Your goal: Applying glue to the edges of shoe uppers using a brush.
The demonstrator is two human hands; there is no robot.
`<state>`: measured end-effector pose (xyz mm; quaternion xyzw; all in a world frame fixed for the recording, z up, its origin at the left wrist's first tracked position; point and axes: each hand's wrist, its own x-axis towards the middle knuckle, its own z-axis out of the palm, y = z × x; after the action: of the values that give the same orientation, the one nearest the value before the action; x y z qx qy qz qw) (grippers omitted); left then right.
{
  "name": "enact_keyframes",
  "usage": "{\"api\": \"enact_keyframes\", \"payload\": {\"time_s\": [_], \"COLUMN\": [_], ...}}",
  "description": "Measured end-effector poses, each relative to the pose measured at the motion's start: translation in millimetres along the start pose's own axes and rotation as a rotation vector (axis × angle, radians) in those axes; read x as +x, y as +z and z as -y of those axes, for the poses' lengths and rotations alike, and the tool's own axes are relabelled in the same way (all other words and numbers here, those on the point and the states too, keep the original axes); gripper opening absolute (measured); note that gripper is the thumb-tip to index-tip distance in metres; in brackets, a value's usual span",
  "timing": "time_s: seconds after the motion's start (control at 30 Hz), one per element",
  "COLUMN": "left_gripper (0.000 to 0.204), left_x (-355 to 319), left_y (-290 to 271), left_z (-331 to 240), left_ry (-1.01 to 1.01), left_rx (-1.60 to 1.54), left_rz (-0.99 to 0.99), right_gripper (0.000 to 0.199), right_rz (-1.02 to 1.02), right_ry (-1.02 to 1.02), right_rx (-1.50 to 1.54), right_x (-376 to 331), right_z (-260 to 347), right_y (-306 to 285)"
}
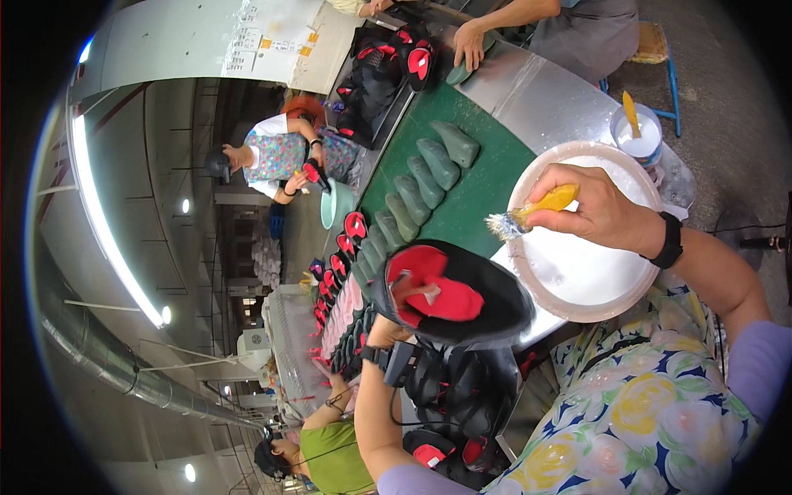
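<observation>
Right hand (pixel 602 210) is closed on a yellow brush (pixel 532 210), bristles at nine o'clock, over a white bowl (pixel 577 272); left hand (pixel 388 326) grips a black-and-red shoe (pixel 450 293) from inside, just at eight o'clock of the bowl; green lasts (pixel 429 177) line the belt (pixel 478 198) at eleven o'clock.

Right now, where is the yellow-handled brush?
In the head view, right of centre: the right hand holds the yellow-handled brush over the left rim of the round bowl of white glue.
</observation>
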<state>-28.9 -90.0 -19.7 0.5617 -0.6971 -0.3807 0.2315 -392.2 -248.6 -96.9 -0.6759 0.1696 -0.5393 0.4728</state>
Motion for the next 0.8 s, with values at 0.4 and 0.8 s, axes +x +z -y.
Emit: {"api": "enact_keyframes", "payload": {"time_s": [0.4, 0.8], "left_gripper": [0.04, 0.018], "left_x": [17.2, 26.9], "left_y": [67.1, 52.7], "left_z": [56.8, -23.0], "left_ry": [-0.289, -0.589], "left_rx": [-0.156, -0.564], "left_rz": [0.067, -0.036], "right_gripper": [0.02, 0.024], "right_rz": [0.225, 0.236], "right_ry": [-0.618, -0.195], "right_rx": [-0.285, -0.022], "right_x": [12.7, 9.1], "right_z": [-9.1, 8.4], "right_y": [45.2, 13.6]}}
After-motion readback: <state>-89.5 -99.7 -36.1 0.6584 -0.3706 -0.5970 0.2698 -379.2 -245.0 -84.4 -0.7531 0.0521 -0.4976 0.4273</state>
